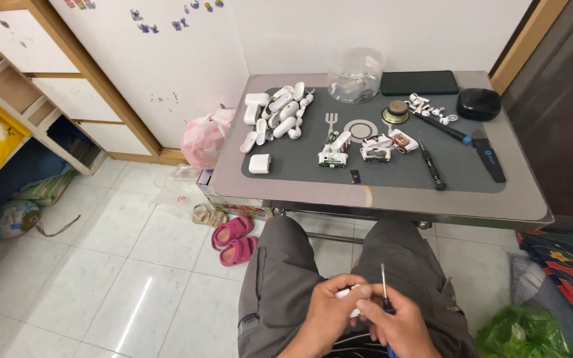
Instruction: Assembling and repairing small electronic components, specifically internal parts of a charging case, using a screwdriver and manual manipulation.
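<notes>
Left hand (331, 311): closed around a small white plastic earbud piece (347, 292), pinched between thumb and fingertips, held above the lap in front of the grey trousers (280, 278). Only the end of the white piece showed past the fingers; its exact shape could not be told.

Right hand (399, 325): clenched around a thin metal-shafted screwdriver with a blue handle (384, 288). The shaft stood nearly upright, its tip pointing up, just beside the white piece. Both hands were touching or nearly touching each other, low in the view, well apart from the table.

Table: a grey rectangular metal-edged table (532, 209) stood beyond the knees, topped by a dark grey rectangular work mat (300, 162).

On the mat, left part: a heap of white plastic earbud charging cases and shells (278, 113); one single white square case (259, 164) lay apart, nearer the front edge.

On the mat, centre: several opened small white cases with exposed circuit parts (359, 149), and a small black square chip (355, 176) near the front.

On the mat, right part: a round brass-coloured metal speaker part (396, 113), a cluster of loose white earbuds (429, 106), a black slim screwdriver (432, 166), and a black flat pry tool with a blue mark (489, 156).

At the back edge: a clear round plastic container (356, 73), a black rectangular phone (419, 82), a black rounded case (479, 104).

Floor, left of the table: a pair of pink child's sandals (235, 240) on white tiles, and a pink plastic bag (205, 138) against the wall.
</notes>
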